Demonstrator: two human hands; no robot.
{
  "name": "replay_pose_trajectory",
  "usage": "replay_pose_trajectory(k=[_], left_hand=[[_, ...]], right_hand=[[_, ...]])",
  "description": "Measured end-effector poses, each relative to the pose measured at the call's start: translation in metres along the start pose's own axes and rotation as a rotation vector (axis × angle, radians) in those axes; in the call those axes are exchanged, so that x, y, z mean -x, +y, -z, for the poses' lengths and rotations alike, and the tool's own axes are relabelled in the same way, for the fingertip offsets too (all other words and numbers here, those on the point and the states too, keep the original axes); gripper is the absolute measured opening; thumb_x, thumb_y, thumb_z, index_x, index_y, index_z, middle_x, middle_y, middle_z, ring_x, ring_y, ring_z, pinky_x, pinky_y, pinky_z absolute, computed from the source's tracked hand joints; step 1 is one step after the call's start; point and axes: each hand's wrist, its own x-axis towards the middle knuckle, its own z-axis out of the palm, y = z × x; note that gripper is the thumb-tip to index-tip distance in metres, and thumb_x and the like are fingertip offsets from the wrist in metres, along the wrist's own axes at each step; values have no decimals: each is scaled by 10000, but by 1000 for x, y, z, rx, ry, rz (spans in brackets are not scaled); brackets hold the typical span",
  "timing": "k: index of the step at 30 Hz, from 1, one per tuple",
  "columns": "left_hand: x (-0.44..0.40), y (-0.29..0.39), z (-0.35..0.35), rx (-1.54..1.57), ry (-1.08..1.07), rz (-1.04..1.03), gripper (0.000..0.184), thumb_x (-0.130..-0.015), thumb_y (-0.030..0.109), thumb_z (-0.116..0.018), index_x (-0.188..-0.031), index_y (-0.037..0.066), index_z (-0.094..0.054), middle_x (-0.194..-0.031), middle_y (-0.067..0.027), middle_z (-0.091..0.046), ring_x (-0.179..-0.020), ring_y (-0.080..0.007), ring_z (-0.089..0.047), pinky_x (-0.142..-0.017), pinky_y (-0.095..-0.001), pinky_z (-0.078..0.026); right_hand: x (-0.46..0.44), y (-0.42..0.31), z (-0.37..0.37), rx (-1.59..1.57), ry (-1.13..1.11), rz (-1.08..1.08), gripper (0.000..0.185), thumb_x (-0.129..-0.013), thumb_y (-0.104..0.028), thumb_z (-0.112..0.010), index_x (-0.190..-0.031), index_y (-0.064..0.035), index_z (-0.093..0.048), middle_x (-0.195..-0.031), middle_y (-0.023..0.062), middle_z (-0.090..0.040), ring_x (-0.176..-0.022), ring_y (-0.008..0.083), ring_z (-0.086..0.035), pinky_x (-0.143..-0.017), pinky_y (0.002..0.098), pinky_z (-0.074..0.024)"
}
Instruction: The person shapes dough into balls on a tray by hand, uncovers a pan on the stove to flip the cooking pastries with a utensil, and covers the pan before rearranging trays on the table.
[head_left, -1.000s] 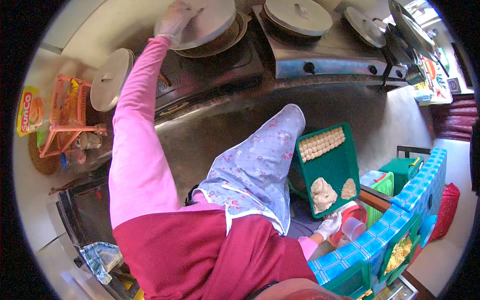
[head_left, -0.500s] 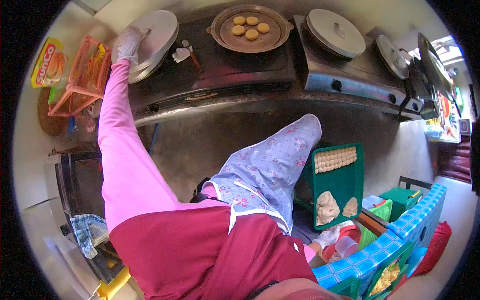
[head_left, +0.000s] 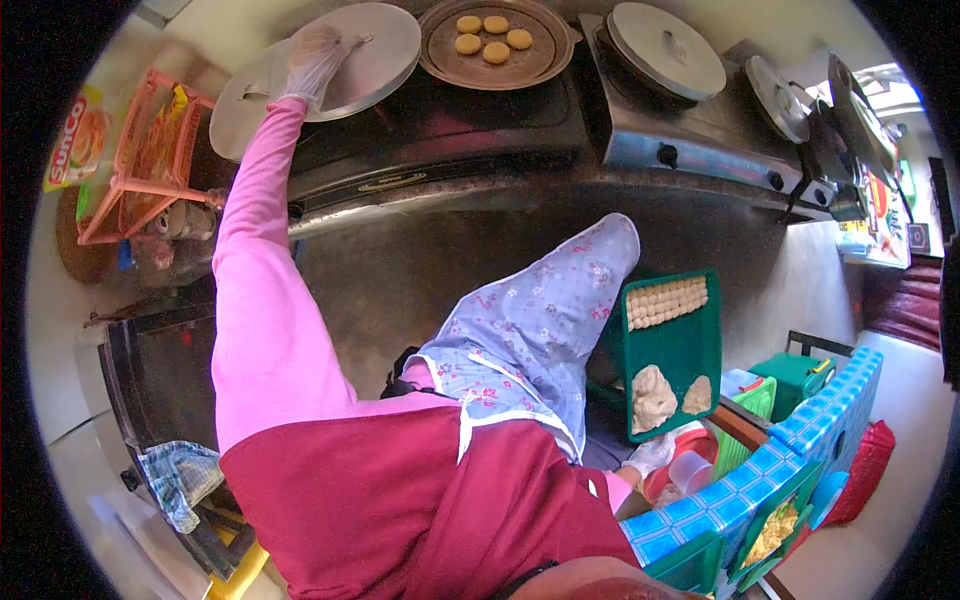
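My left hand (head_left: 315, 68), in a clear plastic glove, is closed on the handle of a round metal lid (head_left: 385, 62) at the back left of the stove. A second metal lid (head_left: 232, 125) lies partly beneath it. To the right, a wide round pan (head_left: 545, 72) holds several small golden round cakes (head_left: 496, 52). My right hand (head_left: 652, 458), also gloved, is low at the right beside a red bucket (head_left: 708, 448) and a clear cup (head_left: 690, 472). Its fingers are mostly hidden. Above it, a green tray (head_left: 670, 360) carries rows of dough pieces (head_left: 667, 303) and two dough lumps (head_left: 653, 400).
A steel stove (head_left: 650, 140) with another lidded pan (head_left: 668, 50) stands at the right. An orange rack (head_left: 150, 185) and a yellow SunCo pack (head_left: 80, 140) are at the left. Blue checked cloth (head_left: 780, 455) covers an edge near my right hand.
My left hand has moved right with the lid, uncovering the second lid at the left. The lid now covers the small white item on the stove. My right hand stays beside the bucket.
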Motion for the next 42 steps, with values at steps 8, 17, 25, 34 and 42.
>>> replay_pose_trajectory(k=[8, 17, 25, 34, 42], left_hand=[[83, 203, 134, 60, 204, -316, 143, -864, 215, -699, -849, 86, -640, -738, -117, -604, -668, -288, -602, -577, -396, -482], [132, 205, 12, 137, 220, 412, 342, -820, 329, -743, -936, 19, -654, -842, -190, -658, -808, -372, -638, -712, -438, -503], [151, 204, 22, 322, 77, 884, 309, -701, 281, -761, -795, 3, -665, -798, -166, -691, -718, -332, -649, -689, -438, -489], [260, 374, 154, 1491, -137, 1159, 213, -827, 91, -744, -1016, 14, -681, -815, 11, -630, -643, -72, -544, -578, -225, -449], [174, 366, 139, 1104, -42, 295, 255, -765, 26, -728, -1014, 38, -674, -851, -109, -627, -754, -257, -621, -678, -337, -495]], right_hand=[[46, -71, -42, 297, 296, -2, 196, -906, -163, -552, -757, -43, -591, -703, 22, -546, -598, 145, -507, -537, 281, -406], [102, -120, -115, 649, 15, 404, 269, -967, -214, -598, -840, 18, -647, -773, 68, -633, -686, 178, -570, -634, 315, -462], [104, -145, -201, 525, -233, 387, 243, -939, -169, -631, -1059, 30, -702, -1016, 124, -712, -883, 208, -652, -800, 334, -515], [196, -191, -396, 235, -1086, -280, 272, -930, -155, -658, -1131, 27, -685, -1043, 49, -682, -913, 86, -606, -812, 238, -484], [207, -180, -498, -68, -1190, -244, 186, -899, -72, -637, -1041, 47, -619, -930, 57, -681, -817, 92, -608, -755, 241, -492]])
